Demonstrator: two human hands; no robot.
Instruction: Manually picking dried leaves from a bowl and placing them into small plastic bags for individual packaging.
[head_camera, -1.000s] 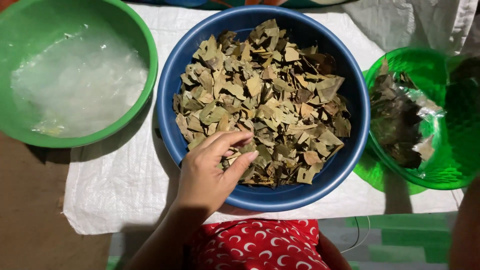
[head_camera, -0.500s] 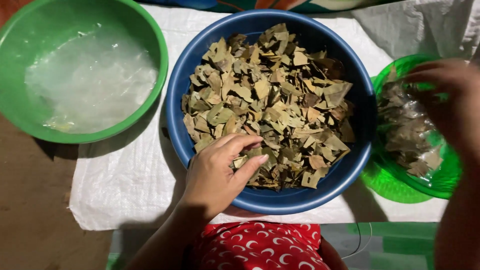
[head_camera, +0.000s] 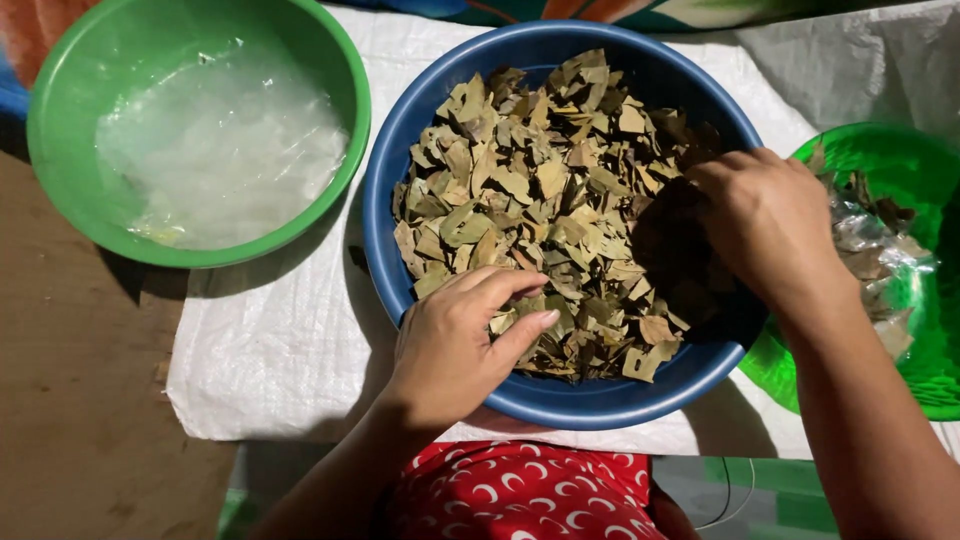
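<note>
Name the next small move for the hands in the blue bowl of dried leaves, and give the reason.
Probably close the right hand on a pinch of dried leaves. It rests fingers-down on the pile at the right side of the blue bowl, while the left hand already curls over leaves at the near rim.

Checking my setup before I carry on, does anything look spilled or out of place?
Nothing stands out. The dried leaves sit inside the blue bowl, both hands work in them, and both green bowls sit upright on the white sheet.

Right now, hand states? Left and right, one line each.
Left hand: curled, fingertips pinching at dried leaves in the blue bowl.
Right hand: palm down in the leaves; grip cannot be told.
</note>
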